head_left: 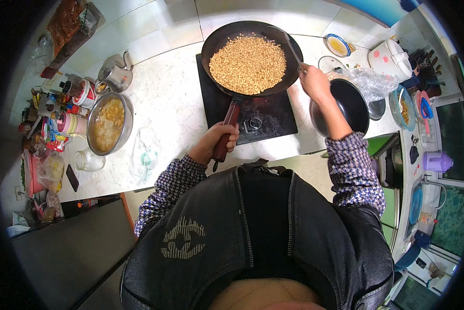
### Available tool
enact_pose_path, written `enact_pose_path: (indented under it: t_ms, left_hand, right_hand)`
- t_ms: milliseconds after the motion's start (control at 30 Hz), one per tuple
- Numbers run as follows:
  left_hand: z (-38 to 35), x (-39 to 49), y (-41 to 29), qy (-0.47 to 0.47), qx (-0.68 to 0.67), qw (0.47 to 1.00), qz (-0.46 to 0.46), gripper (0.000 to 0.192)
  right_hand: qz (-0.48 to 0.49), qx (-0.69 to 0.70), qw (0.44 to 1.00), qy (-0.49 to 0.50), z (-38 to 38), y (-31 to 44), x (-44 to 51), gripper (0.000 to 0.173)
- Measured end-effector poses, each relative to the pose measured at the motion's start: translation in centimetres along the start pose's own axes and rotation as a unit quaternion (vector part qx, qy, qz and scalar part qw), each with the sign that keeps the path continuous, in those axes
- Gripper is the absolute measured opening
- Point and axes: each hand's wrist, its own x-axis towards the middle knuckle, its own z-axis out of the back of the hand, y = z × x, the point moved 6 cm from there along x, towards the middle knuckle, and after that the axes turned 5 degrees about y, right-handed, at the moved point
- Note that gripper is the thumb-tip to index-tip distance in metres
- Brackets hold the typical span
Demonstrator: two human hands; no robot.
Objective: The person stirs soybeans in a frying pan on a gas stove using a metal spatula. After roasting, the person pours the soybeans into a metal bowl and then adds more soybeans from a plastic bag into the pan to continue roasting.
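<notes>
A dark wok (212,42) sits over a black induction cooktop (274,116), its bowl filled with a broad heap of pale golden beans or kernels (249,64). My left hand (220,139) is wrapped around the wok's reddish-brown handle (232,112). In my right hand (316,82) is the handle of a metal spatula (292,45). The spatula's blade rests inside the wok at its far right, beside the heap and partly hard to make out against the dark wall. Below my right forearm stands a black pot (350,104), partly hidden by the arm.
Left of the cooktop are a steel bowl of food in liquid (127,128), a metal kettle (118,75), a glass jar (89,161), a plastic bag (145,155) and a phone (72,178). To the right are a blue-rimmed bowl (338,45), crumpled clear plastic (371,83) and a white bucket (388,60).
</notes>
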Motion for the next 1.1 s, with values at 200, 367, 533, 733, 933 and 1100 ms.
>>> enact_pose_path:
  t_ms: [200,367,533,733,933,1100]
  left_hand:
    - [0.0,0.0,-0.1,-0.004,-0.001,1.000,-0.005,0.011]
    - [0.0,0.1,-0.1,0.011,-0.003,1.000,0.000,0.012]
    - [0.0,-0.1,-0.1,0.007,-0.007,1.000,0.001,0.013]
    - [0.0,0.2,-0.1,0.001,-0.006,1.000,0.010,0.014]
    - [0.0,0.0,0.0,-0.007,-0.005,1.000,0.006,0.014]
    - [-0.4,-0.2,-0.2,-0.011,0.003,1.000,0.000,0.014]
  right_hand:
    - [0.071,0.115,0.985,0.105,-4.1,3.9,-2.2,0.031]
    - [0.091,0.097,0.981,0.142,2.2,3.9,-8.5,0.032]
    - [0.030,0.125,0.968,0.217,6.8,2.3,-12.0,0.030]
    - [0.111,0.026,0.985,0.132,1.4,3.4,-7.1,0.031]
    - [0.013,0.067,0.998,0.005,-0.6,0.8,-1.5,0.032]
    - [0.005,0.083,0.997,-0.002,-3.6,1.3,3.0,0.028]
